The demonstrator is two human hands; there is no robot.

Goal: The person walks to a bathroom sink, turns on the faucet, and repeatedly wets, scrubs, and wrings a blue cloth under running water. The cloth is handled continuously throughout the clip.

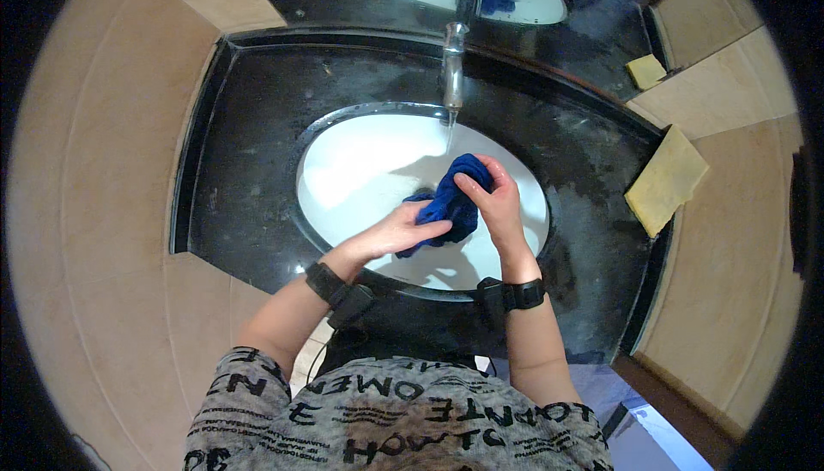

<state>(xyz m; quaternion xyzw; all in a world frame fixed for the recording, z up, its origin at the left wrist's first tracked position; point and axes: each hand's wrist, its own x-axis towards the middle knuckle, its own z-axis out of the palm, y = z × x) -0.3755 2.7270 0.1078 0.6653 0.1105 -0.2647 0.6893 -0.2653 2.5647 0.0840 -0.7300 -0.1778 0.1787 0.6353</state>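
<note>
Over an oval white washbasin point(360, 213), both my hands grip a bunched blue cloth point(460, 204). My left hand point(412, 229) holds its lower left part, thumb on top. At the upper right of the cloth, my right hand point(496, 194) pinches it between thumb and fingers. A thin stream of water point(452, 128) runs from the metal faucet point(454, 72) just above the cloth. Part of the drain shows behind the cloth.
A dark stone countertop point(251, 149) with a raised edge surrounds the basin. One yellow sponge cloth point(666, 181) leans at the right edge against the tiled wall point(727, 245). Behind the faucet, a mirror point(579, 52) reflects the basin and a hand.
</note>
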